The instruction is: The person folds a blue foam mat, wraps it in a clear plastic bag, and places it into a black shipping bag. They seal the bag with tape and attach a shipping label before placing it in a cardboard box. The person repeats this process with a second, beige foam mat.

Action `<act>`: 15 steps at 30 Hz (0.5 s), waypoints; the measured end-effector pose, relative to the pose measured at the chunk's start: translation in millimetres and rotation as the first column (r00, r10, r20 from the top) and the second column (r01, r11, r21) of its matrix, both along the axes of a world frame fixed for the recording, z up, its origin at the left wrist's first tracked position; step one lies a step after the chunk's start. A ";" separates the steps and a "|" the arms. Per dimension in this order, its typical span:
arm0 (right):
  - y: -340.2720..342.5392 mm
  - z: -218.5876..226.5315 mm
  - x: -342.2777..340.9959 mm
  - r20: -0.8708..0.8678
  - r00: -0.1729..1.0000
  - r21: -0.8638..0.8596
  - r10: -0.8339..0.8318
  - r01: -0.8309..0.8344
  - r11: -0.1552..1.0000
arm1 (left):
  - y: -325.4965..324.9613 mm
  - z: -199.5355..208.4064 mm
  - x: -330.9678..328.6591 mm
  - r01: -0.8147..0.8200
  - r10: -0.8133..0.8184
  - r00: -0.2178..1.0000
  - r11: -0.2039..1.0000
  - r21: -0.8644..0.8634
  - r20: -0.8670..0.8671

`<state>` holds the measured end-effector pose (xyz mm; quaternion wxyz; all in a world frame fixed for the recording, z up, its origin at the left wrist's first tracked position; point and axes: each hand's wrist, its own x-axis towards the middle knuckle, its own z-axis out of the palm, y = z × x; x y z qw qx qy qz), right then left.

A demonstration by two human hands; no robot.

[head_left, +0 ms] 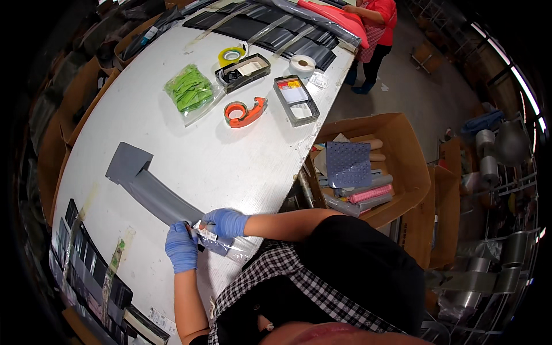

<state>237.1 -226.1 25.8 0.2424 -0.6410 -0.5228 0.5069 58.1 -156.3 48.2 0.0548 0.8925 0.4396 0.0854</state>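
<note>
A long grey strip of smooth, folded sheet material lies across the white table, with a wider flap at its far end. Its near end reaches both of my blue-gloved hands. My left hand is closed, its fingertips pinched at that end; what exactly they grip is hidden. Beside it, my right hand is closed on a small white label with dark print. Below the label, a clear plastic bag lies crumpled near the table edge, and something grey-blue shows through it.
Farther up the white table are a bag of green pieces, an orange tape dispenser, yellow tape, a white label roll and two small trays. At right stands a carton with rolls. Another person stands beyond.
</note>
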 end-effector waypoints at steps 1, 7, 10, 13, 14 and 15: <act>-2.9 2.1 -2.3 0.078 0.996 0.078 0.046 -0.052 0.996 | 0.1 0.0 0.4 0.006 -0.006 1.000 1.000 0.006 -0.002; -11.5 35.8 -12.8 0.515 0.813 0.081 0.273 -0.363 0.928 | -3.2 -5.7 -4.6 0.019 -0.021 0.998 0.999 0.046 0.060; -15.4 16.3 -20.0 0.698 0.712 0.274 0.079 -0.367 0.889 | -2.3 -5.8 -1.7 0.035 -0.036 0.990 0.999 0.010 0.138; -14.1 -12.5 -18.0 0.607 0.794 0.398 0.041 -0.348 0.849 | 2.2 -0.3 1.7 0.064 -0.060 0.990 0.998 -0.023 0.127; -12.4 -1.4 -12.0 0.357 0.923 0.332 0.143 -0.269 0.904 | 2.1 3.7 -2.1 0.084 -0.080 0.988 0.996 -0.024 0.133; -24.8 -13.8 -16.9 0.441 0.897 0.476 0.045 -0.275 0.835 | 3.2 1.8 -9.6 0.069 -0.065 0.989 0.997 -0.023 0.135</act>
